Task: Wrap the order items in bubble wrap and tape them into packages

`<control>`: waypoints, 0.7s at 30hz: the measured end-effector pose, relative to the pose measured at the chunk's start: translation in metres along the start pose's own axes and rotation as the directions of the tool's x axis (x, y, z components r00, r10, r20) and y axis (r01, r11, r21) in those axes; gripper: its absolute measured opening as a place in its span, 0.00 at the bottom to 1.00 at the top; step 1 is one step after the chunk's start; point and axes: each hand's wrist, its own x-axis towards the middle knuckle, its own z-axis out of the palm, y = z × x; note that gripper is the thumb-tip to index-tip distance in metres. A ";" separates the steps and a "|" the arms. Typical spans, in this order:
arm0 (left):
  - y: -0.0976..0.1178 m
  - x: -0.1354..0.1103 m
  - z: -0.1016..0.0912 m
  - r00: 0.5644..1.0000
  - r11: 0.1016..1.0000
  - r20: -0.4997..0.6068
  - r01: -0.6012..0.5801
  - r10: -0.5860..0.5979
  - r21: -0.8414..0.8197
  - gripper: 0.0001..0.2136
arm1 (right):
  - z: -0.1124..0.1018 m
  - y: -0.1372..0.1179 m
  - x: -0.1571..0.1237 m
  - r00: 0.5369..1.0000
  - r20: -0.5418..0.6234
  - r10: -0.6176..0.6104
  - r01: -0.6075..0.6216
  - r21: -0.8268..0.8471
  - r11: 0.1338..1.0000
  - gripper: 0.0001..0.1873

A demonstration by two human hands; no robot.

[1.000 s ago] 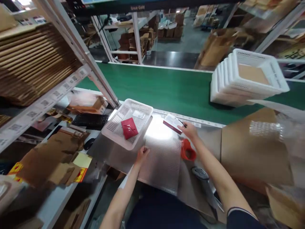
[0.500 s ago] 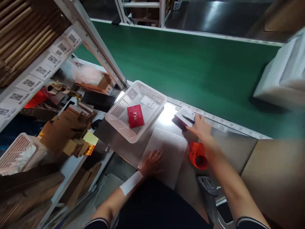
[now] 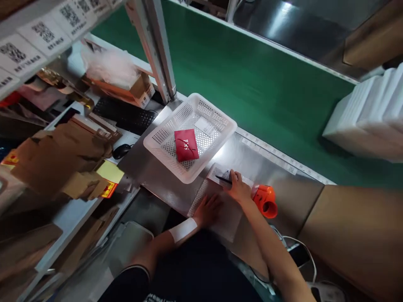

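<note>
My left hand lies with fingers spread on a clear bubble-wrap sheet on the metal bench. My right hand is closed round a dark, slim, pen-like tool, whose exact kind I cannot make out. Under its tip, at the far edge of the bubble wrap, is a white printed packet; whether my fingers also grip it is hidden. Just right of my right hand lies an orange tape dispenser. Beyond my left hand, a red pouch with white lettering rests inside a white perforated basket.
A green conveyor belt runs behind the bench, with a stack of white foam-like blocks at right. Left are a keyboard, a mouse, flattened cartons and a metal post. A large carton stands right.
My right hand has moved left and nearer, bringing the tool and white packet from beside the bubble wrap onto its far edge. My left hand stays on the sheet. The camera view has shifted.
</note>
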 end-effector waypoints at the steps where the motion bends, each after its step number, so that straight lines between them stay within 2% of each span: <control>1: 0.001 0.000 -0.002 1.000 1.000 -0.006 0.007 -0.007 -0.025 0.31 | 0.000 0.000 -0.001 1.000 0.002 0.009 -0.009 -0.015 1.000 0.47; 10: 0.001 -0.001 -0.009 0.999 0.983 0.037 0.022 -0.016 -0.182 0.32 | -0.005 -0.002 -0.002 0.999 0.027 0.027 -0.024 -0.100 0.995 0.48; 13: 0.000 0.000 -0.011 0.999 0.982 0.048 0.020 -0.012 -0.186 0.32 | -0.009 -0.005 -0.003 0.998 0.042 0.047 -0.046 -0.022 0.999 0.50; 16: -0.001 0.001 -0.013 0.998 0.981 0.051 0.037 -0.028 -0.189 0.33 | -0.007 -0.006 -0.018 0.993 -0.041 0.107 -0.096 0.211 0.973 0.51; 18: -0.001 0.001 -0.016 0.997 0.980 0.064 0.047 -0.035 -0.193 0.34 | 0.002 -0.006 -0.039 0.976 -0.119 0.181 -0.103 0.482 0.870 0.43; 19: -0.002 0.000 -0.018 0.997 0.981 0.074 0.043 -0.029 -0.189 0.34 | 0.010 -0.007 -0.053 0.960 -0.139 0.243 -0.106 0.623 0.775 0.38; 21: -0.005 -0.002 -0.026 0.996 0.986 0.088 0.014 0.001 -0.168 0.33 | 0.030 -0.008 -0.082 0.911 -0.125 0.393 -0.114 0.840 0.531 0.33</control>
